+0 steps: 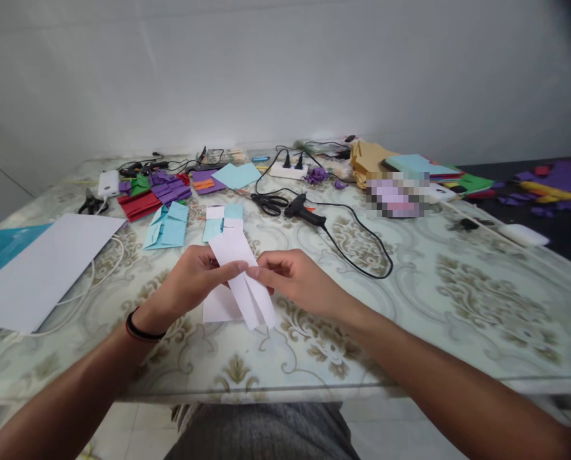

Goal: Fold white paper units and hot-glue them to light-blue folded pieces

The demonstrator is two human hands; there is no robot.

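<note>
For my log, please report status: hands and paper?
Left hand and right hand both pinch white folded paper. Glue gun and scissors lie beyond, apart.

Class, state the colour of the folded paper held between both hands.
White. The folded paper shows best in the head view.

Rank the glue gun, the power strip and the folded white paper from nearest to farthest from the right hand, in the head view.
1. The folded white paper: pinched at the fingertips of the right hand.
2. The glue gun: on the table, just beyond that hand.
3. The power strip: farther back, near the table's far edge.
</note>
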